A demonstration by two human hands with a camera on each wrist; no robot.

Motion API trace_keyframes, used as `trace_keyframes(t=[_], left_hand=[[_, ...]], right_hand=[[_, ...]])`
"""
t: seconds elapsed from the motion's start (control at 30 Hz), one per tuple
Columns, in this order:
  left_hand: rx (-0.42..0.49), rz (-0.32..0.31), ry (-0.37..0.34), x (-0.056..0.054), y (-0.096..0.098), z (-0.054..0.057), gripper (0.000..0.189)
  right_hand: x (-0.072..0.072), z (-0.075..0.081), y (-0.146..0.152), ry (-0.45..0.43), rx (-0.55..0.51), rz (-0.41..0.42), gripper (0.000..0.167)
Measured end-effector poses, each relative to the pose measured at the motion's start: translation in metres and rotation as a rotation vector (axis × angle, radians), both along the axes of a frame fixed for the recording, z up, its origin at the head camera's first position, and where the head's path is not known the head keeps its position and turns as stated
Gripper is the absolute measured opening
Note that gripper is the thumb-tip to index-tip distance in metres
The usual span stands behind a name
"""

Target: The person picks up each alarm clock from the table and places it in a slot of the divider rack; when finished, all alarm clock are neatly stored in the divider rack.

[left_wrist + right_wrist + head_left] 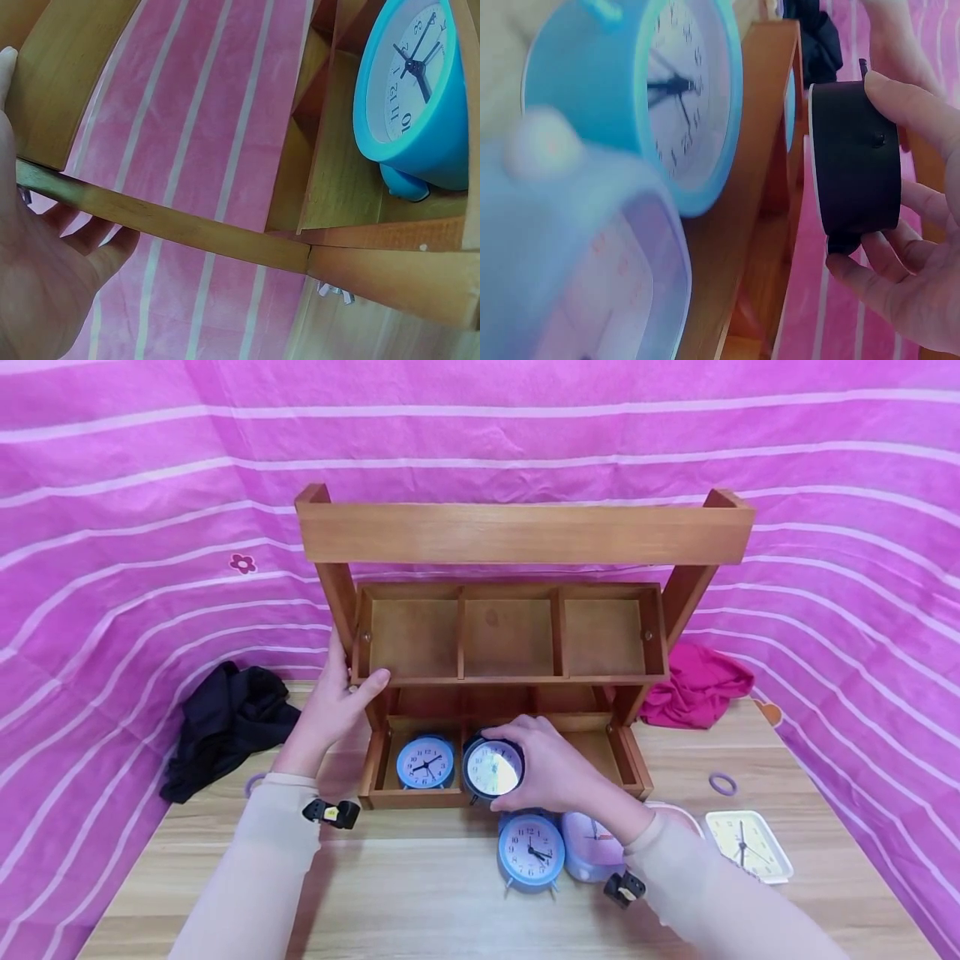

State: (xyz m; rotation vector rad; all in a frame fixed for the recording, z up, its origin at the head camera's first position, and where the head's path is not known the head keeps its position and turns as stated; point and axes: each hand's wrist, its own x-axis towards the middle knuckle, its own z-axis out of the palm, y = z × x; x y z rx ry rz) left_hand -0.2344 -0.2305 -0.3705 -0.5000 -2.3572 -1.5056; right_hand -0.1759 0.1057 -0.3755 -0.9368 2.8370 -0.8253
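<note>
My right hand grips a round black alarm clock by its rim, over the front edge of the lower tray of a wooden two-tier box. In the right wrist view, thumb and fingers span the black case. At the box's left side, my left hand holds the upper tray's corner, thumb on the front edge and fingers partly hidden behind the wood. A blue alarm clock stands in the lower tray's left compartment. Another blue alarm clock stands on the table before the box.
Beside the front blue clock are a lavender clock and a pink-rimmed one, both partly hidden by my right arm. Farther right lie a white square clock and a purple ring. Black cloth and pink cloth flank the box.
</note>
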Motion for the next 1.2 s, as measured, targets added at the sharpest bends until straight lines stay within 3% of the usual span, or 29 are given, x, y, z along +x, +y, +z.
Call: trace_keyframes(t=[0.57, 1.2], left_hand=[[0.029, -0.012, 0.026, 0.001, 0.001, -0.002, 0.094], [0.015, -0.015, 0.011, 0.001, 0.002, -0.001, 0.095]], right_hand=[[-0.041, -0.016, 0.011, 0.01, 0.009, -0.002, 0.083], [-0.05, -0.027, 0.01, -0.092, 0.016, -0.024, 0.08]])
